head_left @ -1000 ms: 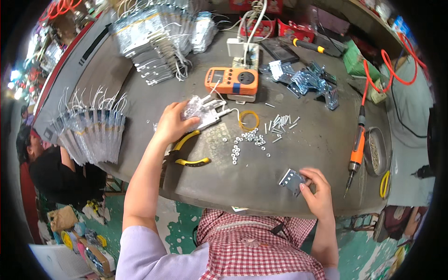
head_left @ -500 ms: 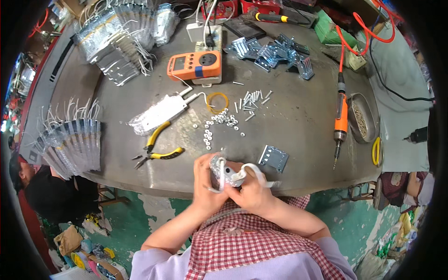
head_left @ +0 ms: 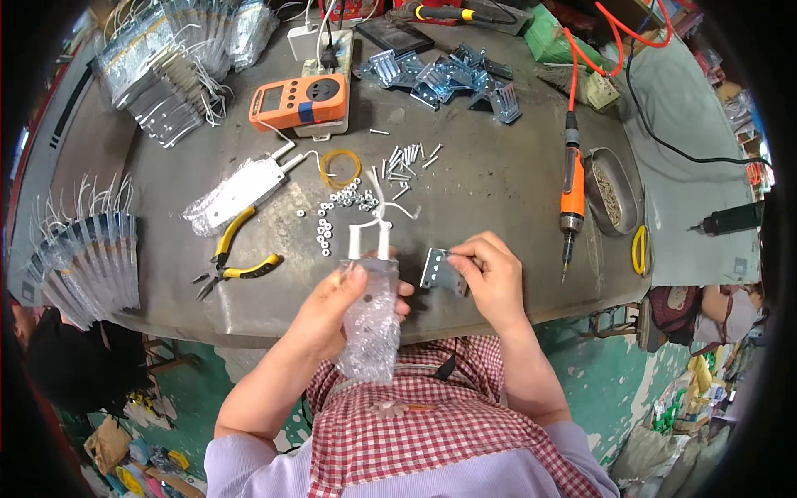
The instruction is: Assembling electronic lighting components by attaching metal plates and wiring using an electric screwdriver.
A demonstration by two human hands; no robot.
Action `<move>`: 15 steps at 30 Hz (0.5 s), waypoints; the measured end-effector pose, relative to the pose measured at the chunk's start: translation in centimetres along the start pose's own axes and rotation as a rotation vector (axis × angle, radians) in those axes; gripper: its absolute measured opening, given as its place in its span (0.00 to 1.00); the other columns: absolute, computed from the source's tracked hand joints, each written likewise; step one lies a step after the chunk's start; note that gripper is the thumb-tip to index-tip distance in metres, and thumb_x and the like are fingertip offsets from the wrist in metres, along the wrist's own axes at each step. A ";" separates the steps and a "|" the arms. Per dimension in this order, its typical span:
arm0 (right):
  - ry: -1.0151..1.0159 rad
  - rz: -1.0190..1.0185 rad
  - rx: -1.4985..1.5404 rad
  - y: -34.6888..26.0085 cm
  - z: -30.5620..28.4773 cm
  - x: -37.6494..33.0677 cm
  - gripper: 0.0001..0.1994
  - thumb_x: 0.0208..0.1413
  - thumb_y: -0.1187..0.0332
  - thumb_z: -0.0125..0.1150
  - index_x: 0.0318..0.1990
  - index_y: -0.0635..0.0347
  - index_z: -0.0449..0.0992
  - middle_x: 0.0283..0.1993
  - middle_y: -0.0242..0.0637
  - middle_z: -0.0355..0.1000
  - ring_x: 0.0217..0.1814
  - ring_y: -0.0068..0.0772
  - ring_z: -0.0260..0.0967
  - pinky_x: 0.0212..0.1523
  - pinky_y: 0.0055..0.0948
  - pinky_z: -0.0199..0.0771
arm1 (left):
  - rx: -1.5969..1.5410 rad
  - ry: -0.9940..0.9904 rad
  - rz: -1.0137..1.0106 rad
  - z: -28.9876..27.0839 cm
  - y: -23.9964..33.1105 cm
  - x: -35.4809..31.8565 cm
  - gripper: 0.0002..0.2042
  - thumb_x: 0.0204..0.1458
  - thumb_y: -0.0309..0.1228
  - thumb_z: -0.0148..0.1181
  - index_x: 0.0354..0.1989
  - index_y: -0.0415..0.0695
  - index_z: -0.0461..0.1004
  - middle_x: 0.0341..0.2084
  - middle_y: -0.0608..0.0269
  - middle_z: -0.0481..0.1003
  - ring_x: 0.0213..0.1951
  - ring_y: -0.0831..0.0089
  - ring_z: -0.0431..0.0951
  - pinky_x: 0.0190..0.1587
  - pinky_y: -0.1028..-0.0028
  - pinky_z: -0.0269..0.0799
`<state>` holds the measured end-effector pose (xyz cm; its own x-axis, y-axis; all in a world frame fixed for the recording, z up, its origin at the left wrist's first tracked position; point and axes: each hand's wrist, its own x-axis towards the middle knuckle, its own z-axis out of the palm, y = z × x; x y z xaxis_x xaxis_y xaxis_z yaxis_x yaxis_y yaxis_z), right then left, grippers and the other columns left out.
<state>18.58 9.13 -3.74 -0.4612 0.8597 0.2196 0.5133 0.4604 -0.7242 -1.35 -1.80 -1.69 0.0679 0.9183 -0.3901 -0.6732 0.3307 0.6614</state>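
My left hand [head_left: 332, 309] grips a flat metal part in clear bubble wrap [head_left: 371, 328], held upright near the table's front edge. Two white sleeved leads stick out of its top, with thin white wires [head_left: 380, 206] curling above them. To the right, my right hand [head_left: 496, 280] pinches a small silvery metal bracket [head_left: 438, 267] with a row of holes between thumb and fingers. A short gap separates the bracket from the wrapped part. Small white washers [head_left: 325, 228] and loose screws [head_left: 404, 159] lie just beyond my hands.
Yellow-handled pliers [head_left: 241, 257], a second wrapped part [head_left: 237, 197] and an orange meter [head_left: 299, 101] lie to the left. Bundled wrapped parts [head_left: 95, 261] sit farther left. More brackets [head_left: 465, 79] are piled at the back. An orange electric screwdriver [head_left: 572, 187] and a metal dish [head_left: 614, 195] are at right.
My right hand has let go of the wires and moved right, taking hold of the bracket and lifting it off the table. My left hand now holds the wrapped part alone, turned to show its length.
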 end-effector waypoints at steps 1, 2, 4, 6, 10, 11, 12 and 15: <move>-0.051 0.013 0.306 -0.2 0.1 -0.1 0.07 0.41 0.77 0.65 0.29 0.64 0.74 0.30 0.38 0.69 0.30 0.32 0.68 0.31 0.28 0.68 | -0.150 -0.027 -0.072 0.4 -0.4 0.2 0.27 0.54 0.39 0.53 0.59 0.37 0.55 0.40 0.50 0.72 0.37 0.63 0.76 0.40 0.64 0.75; -0.103 0.028 0.611 -0.5 0.3 -0.2 0.06 0.43 0.78 0.64 0.30 0.64 0.75 0.31 0.36 0.70 0.31 0.27 0.68 0.31 0.25 0.67 | -0.075 -0.011 -0.019 1.0 -0.8 0.0 0.23 0.57 0.38 0.49 0.57 0.38 0.57 0.40 0.50 0.71 0.37 0.64 0.76 0.40 0.63 0.76; -0.066 0.023 0.613 -2.9 0.7 0.0 0.06 0.43 0.79 0.64 0.30 0.64 0.75 0.31 0.33 0.70 0.30 0.19 0.68 0.28 0.20 0.67 | 0.032 -0.050 -0.024 1.0 -1.8 0.1 0.22 0.57 0.38 0.48 0.56 0.38 0.57 0.43 0.51 0.70 0.38 0.64 0.76 0.39 0.65 0.76; 0.086 -0.041 0.436 -4.2 1.5 0.9 0.07 0.41 0.79 0.66 0.30 0.63 0.75 0.29 0.33 0.70 0.26 0.22 0.67 0.26 0.21 0.67 | 0.011 -0.110 -0.020 1.7 -1.9 -0.2 0.22 0.57 0.38 0.48 0.55 0.37 0.57 0.44 0.51 0.69 0.38 0.65 0.76 0.39 0.66 0.76; 0.128 -0.267 0.256 -4.3 1.7 1.5 0.08 0.40 0.77 0.67 0.30 0.61 0.76 0.28 0.35 0.69 0.25 0.29 0.68 0.25 0.24 0.68 | 0.072 -0.131 -0.044 2.3 -1.6 -0.7 0.20 0.59 0.37 0.46 0.54 0.37 0.58 0.43 0.57 0.70 0.36 0.71 0.75 0.37 0.73 0.73; 0.122 -0.271 0.256 -4.6 1.8 1.5 0.08 0.40 0.77 0.67 0.30 0.61 0.76 0.28 0.35 0.69 0.25 0.29 0.68 0.25 0.24 0.68 | 0.087 -0.136 -0.020 2.2 -1.5 -0.8 0.20 0.59 0.39 0.45 0.53 0.37 0.59 0.42 0.57 0.71 0.35 0.71 0.76 0.36 0.73 0.74; 0.113 -0.252 0.259 -4.9 1.7 1.4 0.08 0.41 0.77 0.67 0.30 0.61 0.76 0.28 0.35 0.69 0.26 0.29 0.68 0.26 0.24 0.69 | 0.083 -0.137 -0.016 2.2 -1.2 -0.8 0.20 0.59 0.39 0.45 0.53 0.37 0.59 0.42 0.57 0.71 0.35 0.71 0.76 0.36 0.73 0.74; -0.005 -0.228 0.313 -5.1 1.4 2.3 0.07 0.42 0.76 0.66 0.31 0.62 0.75 0.28 0.36 0.69 0.27 0.30 0.68 0.27 0.27 0.70 | 0.059 -0.098 -0.080 1.6 -0.5 -0.9 0.20 0.60 0.42 0.42 0.51 0.36 0.62 0.39 0.56 0.73 0.33 0.72 0.76 0.33 0.74 0.74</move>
<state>13.89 8.40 -0.49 -0.5418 0.7416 0.3957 0.1518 0.5493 -0.8217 0.09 -2.45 -0.62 0.1930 0.9043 -0.3807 -0.6186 0.4133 0.6682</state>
